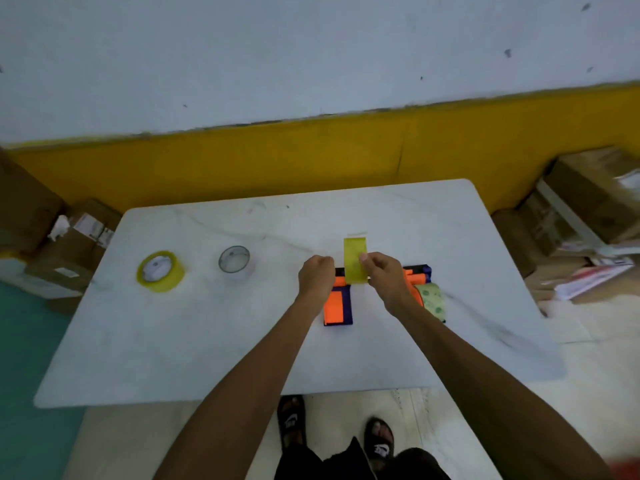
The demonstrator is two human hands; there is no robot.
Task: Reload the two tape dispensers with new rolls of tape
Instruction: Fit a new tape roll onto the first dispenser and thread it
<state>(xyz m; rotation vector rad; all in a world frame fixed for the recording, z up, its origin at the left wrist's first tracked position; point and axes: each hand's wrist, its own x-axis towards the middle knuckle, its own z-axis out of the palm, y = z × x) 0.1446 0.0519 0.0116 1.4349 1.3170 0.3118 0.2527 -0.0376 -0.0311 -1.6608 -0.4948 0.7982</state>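
An orange and dark blue tape dispenser [337, 306] lies on the white table [207, 341], with a yellowish tape roll [433, 299] mounted at its right end. A strip of yellow tape [355, 259] stands up from the dispenser's front. My right hand [384, 277] pinches the strip's right edge. My left hand [317, 277] is closed at the dispenser's left side, beside the strip; what it grips is hidden. A full yellow tape roll [161, 270] and a clear roll [234, 262] lie at the left of the table. Only one dispenser is visible.
Cardboard boxes [588, 209] are stacked on the floor to the right of the table, and more boxes [69, 244] stand at the left. A yellow and white wall [277, 161] runs behind. My sandalled feet [336, 434] are below the table's near edge.
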